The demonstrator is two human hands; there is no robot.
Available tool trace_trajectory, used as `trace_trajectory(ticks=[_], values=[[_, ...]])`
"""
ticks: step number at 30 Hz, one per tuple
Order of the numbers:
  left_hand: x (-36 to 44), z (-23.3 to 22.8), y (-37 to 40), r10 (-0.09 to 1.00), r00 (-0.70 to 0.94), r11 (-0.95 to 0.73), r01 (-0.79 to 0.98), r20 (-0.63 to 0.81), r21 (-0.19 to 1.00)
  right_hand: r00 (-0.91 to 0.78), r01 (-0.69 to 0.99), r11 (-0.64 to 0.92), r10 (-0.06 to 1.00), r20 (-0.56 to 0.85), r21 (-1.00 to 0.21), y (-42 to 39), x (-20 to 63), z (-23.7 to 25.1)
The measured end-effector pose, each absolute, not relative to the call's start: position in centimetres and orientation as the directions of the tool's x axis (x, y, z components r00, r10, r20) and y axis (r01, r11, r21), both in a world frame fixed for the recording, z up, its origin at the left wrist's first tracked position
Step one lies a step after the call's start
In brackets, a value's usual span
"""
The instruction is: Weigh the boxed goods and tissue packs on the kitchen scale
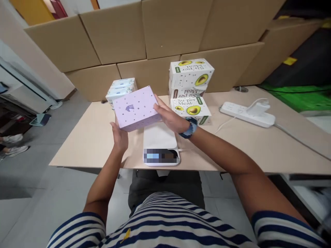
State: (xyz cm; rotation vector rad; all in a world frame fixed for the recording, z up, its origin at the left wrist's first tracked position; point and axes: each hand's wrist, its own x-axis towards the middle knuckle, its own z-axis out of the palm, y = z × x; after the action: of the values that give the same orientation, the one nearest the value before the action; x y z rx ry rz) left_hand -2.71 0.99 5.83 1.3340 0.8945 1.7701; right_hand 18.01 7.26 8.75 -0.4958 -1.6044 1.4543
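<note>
A light purple box [137,108] with small dark marks is held tilted above the table between both hands. My left hand [119,137] supports its lower left side, thumb sticking out. On the right end, my right hand [168,115] grips it, a blue patterned band on that wrist. Below lies a white digital scale [160,137], its display blurred out. Behind the purple box stand white packs with a floral print [121,86], partly hidden. To the right are stacked white boxes with avocado pictures [191,74], and a similar avocado box [191,108] in front of them.
A white power strip [248,113] with a plugged-in adapter lies on the right of the table [77,137], its cable trailing off right. Cardboard panels [113,38] wall off the back. Another person's shoes [15,150] show at far left.
</note>
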Motion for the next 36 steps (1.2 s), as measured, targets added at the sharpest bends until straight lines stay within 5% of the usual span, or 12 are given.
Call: trace_trajectory(ticks=[9, 13, 19, 23, 31, 36], values=[[3.2, 3.0, -1.9, 0.981, 0.046, -0.172, -0.252, 0.189, 0.952, -0.468, -0.293, -0.013, 0.874, 0.131, -0.956, 0.2, 26.0, 3.2], [2.2, 3.8, -0.4, 0.991, 0.039, -0.114, -0.234, 0.126, 0.966, -0.417, -0.265, 0.067, 0.892, 0.177, -0.962, 1.2, 26.0, 1.2], [0.3, 3.2, 6.6, 0.963, -0.226, -0.195, -0.222, 0.144, 0.955, -0.207, 0.026, 0.329, 0.926, 0.317, -0.944, 5.1, 26.3, -1.0], [0.7, 1.4, 10.1, 0.984, -0.174, -0.095, -0.277, 0.047, 0.956, -0.197, 0.058, 0.412, 0.897, 0.394, -0.909, 6.6, 24.9, -1.1], [1.8, -0.8, 10.0, 0.994, -0.065, 0.042, -0.474, -0.083, 0.880, -0.277, -0.014, 0.206, 0.940, 0.201, -0.979, 4.1, 24.5, 0.2], [1.6, -1.2, 10.0, 0.996, 0.002, 0.078, -0.522, -0.091, 0.849, -0.272, 0.048, 0.224, 0.940, 0.204, -0.973, 3.6, 25.0, 0.4]])
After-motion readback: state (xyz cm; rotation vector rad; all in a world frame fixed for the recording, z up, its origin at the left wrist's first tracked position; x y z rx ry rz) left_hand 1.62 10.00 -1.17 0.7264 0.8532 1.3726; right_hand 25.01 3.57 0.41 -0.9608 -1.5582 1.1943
